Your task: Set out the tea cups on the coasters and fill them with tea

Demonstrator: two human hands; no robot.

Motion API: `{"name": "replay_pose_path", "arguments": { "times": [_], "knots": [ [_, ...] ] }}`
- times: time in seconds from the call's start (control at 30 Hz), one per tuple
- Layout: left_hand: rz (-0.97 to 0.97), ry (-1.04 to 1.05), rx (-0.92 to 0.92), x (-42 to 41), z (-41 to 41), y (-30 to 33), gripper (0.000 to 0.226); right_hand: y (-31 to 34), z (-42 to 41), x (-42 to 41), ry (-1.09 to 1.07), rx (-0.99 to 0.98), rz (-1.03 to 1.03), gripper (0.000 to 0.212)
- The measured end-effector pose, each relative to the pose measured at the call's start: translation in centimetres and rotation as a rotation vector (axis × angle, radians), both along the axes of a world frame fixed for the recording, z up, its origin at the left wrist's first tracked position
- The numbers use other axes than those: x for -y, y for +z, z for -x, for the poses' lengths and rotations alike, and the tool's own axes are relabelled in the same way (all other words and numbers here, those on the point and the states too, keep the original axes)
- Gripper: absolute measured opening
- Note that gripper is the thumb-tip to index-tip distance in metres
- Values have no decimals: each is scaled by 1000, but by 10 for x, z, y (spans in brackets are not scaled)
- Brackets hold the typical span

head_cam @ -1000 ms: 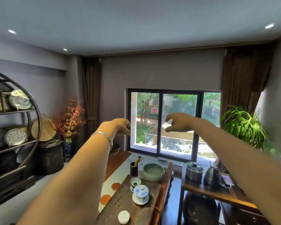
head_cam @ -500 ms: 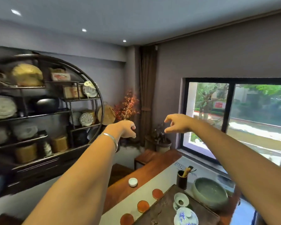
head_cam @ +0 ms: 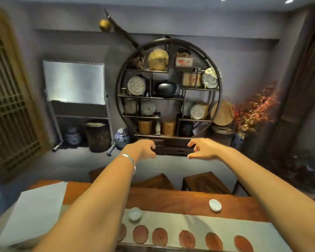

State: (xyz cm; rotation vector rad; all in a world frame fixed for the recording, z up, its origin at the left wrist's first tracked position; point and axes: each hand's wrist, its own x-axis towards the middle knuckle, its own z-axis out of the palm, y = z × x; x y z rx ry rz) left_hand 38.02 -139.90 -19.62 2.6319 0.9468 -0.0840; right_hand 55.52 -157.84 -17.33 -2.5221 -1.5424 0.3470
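Two hands reach forward at arm's length, high above the worktop (head_cam: 171, 200), and neither holds anything. The left hand (head_cam: 144, 148) has its grip apart, fingers curled loosely with the thumb spread below them; a silver bangle (head_cam: 130, 160) circles its wrist. The right hand (head_cam: 202, 148) mirrors it, grip apart, thumb and fingers forming an open curve that faces the left hand across a gap.

Below the arms, a pale cloth runner (head_cam: 216, 226) lies along the wooden worktop. A row of round reddish coasters (head_cam: 159, 236) sits on the runner near its front edge, all bare, the leftmost partly hidden by the left forearm. One small pale tea cup (head_cam: 135, 214) stands upright on the runner just behind the left end of the row, not on a coaster; whether it holds anything cannot be told. A second small white cup (head_cam: 215, 205) sits on the bare wood beyond the runner, well to the right, tilted so its white inside shows, apparently with nothing in it. White paper sheets (head_cam: 35, 211) cover the left end of the worktop.

Beyond the worktop are dark wooden stools (head_cam: 205, 182). Against the far wall stands a round display shelf (head_cam: 168, 90) whose compartments hold plates, a black pot, boxes and jars.
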Motion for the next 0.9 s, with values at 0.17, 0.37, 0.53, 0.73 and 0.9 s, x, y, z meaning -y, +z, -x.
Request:
{"name": "replay_pose_path", "arguments": {
  "times": [0.17,0.37,0.53,0.73,0.9],
  "knots": [
    [66,158,-40,-29,61,-47,56,-44,26,-60,180,-78,29,57],
    [134,328,-8,-63,138,-105,57,-111,62,-115,274,-126,117,59],
    [213,384,0,-93,181,-157,56,-156,89,-156,315,-151,137,63],
    [308,403,45,-112,197,-216,55,-220,102,-185,324,-160,207,63],
    [326,490,-8,-111,227,-270,63,-273,106,-193,293,-177,268,62]
  ]
}}
